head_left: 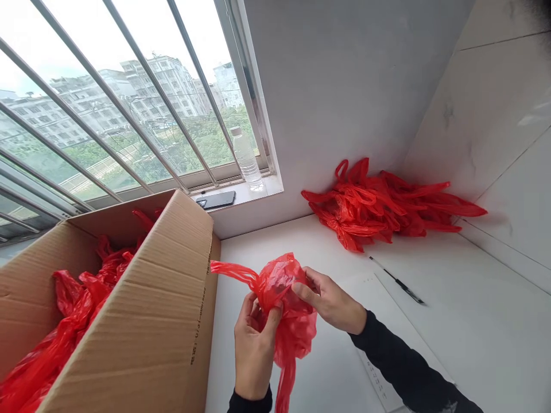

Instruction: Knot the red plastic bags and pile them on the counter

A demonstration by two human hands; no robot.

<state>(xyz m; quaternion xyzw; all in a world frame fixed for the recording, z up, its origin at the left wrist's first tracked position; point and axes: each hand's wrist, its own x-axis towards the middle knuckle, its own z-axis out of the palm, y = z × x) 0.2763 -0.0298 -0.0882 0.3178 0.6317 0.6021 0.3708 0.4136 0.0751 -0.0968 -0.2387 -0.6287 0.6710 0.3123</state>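
Both hands hold one crumpled red plastic bag (284, 310) above the white table (473, 332). My left hand (253, 344) grips the bag from below, thumb and fingers pinched on the plastic. From the right, my right hand (329, 298) pinches its upper part. One handle of the bag sticks out to the left toward the cardboard box (159, 321). The box stands open on the left and holds several loose red bags (81, 292).
A pile of folded red bags (379, 206) lies in the far corner against the wall. A black pen (398, 281) rests on the table to the right. On the window sill stand a water bottle (246, 158) and a dark phone (216, 199).
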